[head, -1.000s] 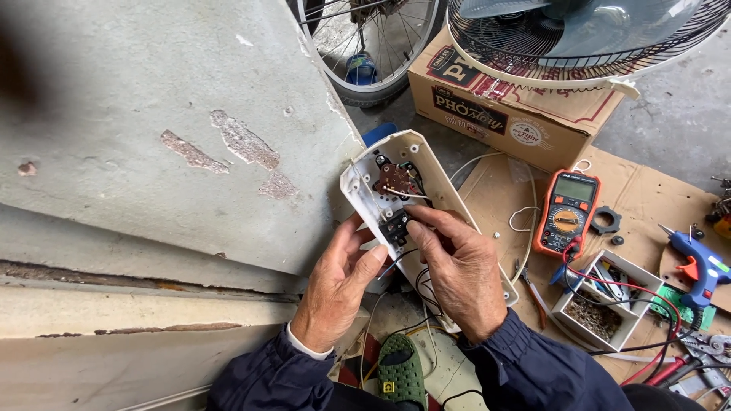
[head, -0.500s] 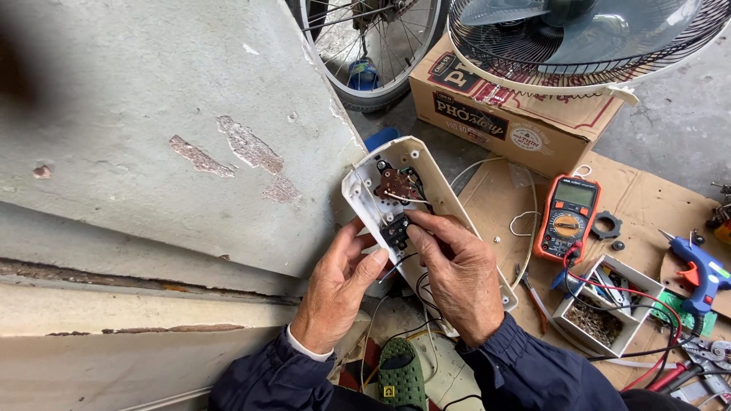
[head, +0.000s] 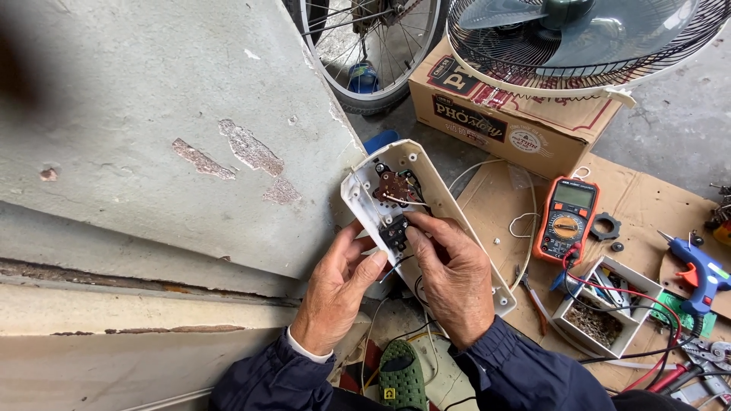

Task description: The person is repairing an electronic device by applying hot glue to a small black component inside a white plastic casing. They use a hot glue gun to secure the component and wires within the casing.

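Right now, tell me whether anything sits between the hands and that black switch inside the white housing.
Nothing visible does. The right hand already has its fingers on the black switch; the left hand steadies the white housing from the side. Thin wires lie just above the switch.

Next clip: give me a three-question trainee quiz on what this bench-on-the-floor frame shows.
1. True or false: both hands are on the white plastic housing.
2. Which tool lies nearest the orange multimeter? A) blue glue gun B) hammer C) saw
3. Fill in: the right hand's fingertips touch a small ___ component inside the housing.

Key:
1. True; the left hand grips its lower left edge, the right hand reaches into it.
2. A; it lies on the cardboard to the right.
3. Black.
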